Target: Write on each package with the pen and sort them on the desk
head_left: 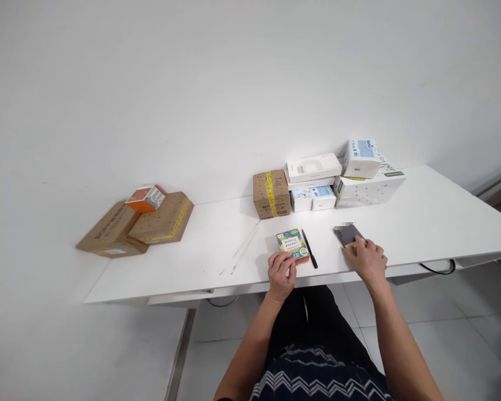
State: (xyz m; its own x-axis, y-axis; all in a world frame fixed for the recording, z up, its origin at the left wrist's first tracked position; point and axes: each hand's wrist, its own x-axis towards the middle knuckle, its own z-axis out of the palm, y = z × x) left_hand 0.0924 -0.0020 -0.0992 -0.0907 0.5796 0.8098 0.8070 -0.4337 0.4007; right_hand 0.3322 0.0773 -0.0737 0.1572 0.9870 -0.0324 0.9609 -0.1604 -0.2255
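The left hand rests with curled fingers on the near edge of the small green box, which lies just ahead of it, while the right hand lies flat over the dark phone, holding nothing.

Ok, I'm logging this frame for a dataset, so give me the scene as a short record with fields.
left hand: fingers on the near edge of the small printed box
right hand: resting on the dark flat item, partly blurred
between them: black pen lying on the white table
back of table: taped cardboard box, white boxes stacked
far left: flat cartons, orange box on top
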